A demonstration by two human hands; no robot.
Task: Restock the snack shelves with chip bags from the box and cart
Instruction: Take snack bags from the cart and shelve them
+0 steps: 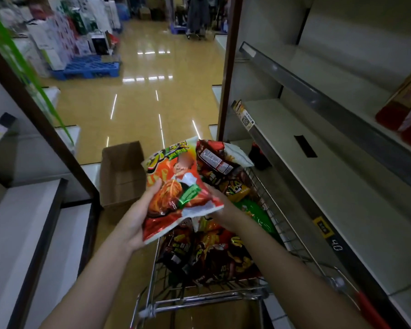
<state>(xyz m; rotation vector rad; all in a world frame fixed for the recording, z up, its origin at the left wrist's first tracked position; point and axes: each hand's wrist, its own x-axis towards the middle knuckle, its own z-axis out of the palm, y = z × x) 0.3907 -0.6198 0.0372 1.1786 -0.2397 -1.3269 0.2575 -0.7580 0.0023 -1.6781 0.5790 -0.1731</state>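
Observation:
I hold an orange-red chip bag [176,186] above the wire cart [292,233]. My left hand [138,217] grips its left edge, thumb on the front. Under the bag's right lower corner sits my right hand [220,205], its fingers curled round that corner. The cart below is filled with several dark red, yellow and green chip bags [214,255]. An open cardboard box [121,174] stands on the floor left of the cart. To the right run the white snack shelves [330,186], mostly bare.
A red and gold bag [406,108] stands on the upper right shelf. White shelving [22,233] lines the left side. Down the aisle, a blue pallet [86,67] carries stacked goods, and a person stands by a trolley [197,17] far off.

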